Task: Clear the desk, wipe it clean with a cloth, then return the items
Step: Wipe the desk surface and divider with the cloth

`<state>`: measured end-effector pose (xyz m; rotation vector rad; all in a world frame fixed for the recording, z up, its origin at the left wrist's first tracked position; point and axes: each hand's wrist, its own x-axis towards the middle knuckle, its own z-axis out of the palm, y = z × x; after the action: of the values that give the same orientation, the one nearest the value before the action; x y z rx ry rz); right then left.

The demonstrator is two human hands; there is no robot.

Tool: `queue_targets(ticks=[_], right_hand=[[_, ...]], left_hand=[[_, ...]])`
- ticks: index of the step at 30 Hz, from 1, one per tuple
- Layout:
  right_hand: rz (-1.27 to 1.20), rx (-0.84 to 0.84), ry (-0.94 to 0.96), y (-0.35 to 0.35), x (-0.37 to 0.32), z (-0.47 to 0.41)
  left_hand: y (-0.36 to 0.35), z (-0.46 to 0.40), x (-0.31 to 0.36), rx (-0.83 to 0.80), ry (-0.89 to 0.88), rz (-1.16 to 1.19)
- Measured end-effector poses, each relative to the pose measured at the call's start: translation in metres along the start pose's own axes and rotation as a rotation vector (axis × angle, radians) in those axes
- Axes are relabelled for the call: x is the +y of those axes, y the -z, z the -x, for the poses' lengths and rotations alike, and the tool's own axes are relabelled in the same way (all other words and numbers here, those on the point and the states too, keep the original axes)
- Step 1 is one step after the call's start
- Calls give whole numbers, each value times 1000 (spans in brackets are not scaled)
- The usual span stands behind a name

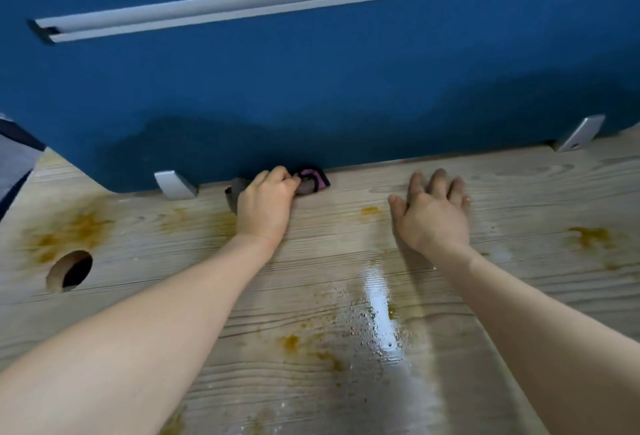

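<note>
Desk first: its wood-grain top carries no loose items anywhere in view, so the clearing step looks done, and the wiping step seems only partly through. Taking the blue partition at the desk's back edge as the landmark and moving left to right: well in front of the partition's left end, an orange-brown stain spreads just behind a round cable hole. A metal bracket clamps the partition's lower edge to the right of that. Next comes the left hand, fingers curled tightly around a dark cloth with pink trim, which is pressed onto the desk right against the foot of the partition. More orange specks and smears lie well forward of the partition, towards the person, beside a shiny wet streak (probably cleaning liquid or a freshly wiped strip). Right of the cloth, the right hand rests flat on the wood near the partition, fingers straight and spread, holding nothing, apparently bracing. Further right, another orange patch sits in front of a second bracket.

My judgement: most stains remain untouched, so the bulk of the wiping is left, and returning the items has not begun.
</note>
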<state>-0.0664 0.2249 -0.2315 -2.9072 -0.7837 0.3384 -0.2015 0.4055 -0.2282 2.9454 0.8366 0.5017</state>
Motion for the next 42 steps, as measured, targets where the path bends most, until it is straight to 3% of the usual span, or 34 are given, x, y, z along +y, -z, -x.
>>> queue_targets(ticks=[4, 7, 11, 16, 20, 24, 31, 36, 42], right_hand=[[31, -3, -7, -1, -4, 2], [53, 7, -11, -2, -3, 2], [50, -7, -12, -1, -3, 3], [42, -21, -13, -1, -3, 4], [45, -29, -12, 0, -3, 4], [50, -38, -8, 0, -2, 3], [44, -67, -3, 7, -2, 2], [28, -73, -26, 8, -4, 1], [37, -119, -68, 12, -9, -1]], left_hand=[[-7, -12, 12, -28, -77, 65], [-7, -2, -15, 56, -129, 119], [2, 13, -55, 72, -6, 97], [10, 17, -36, 92, 205, 103], [3, 5, 6, 51, -33, 130], [0, -1, -5, 2, -104, 130], [21, 22, -79, 11, 193, 41], [29, 26, -77, 15, 337, -73], [20, 16, -38, -40, 143, -8]])
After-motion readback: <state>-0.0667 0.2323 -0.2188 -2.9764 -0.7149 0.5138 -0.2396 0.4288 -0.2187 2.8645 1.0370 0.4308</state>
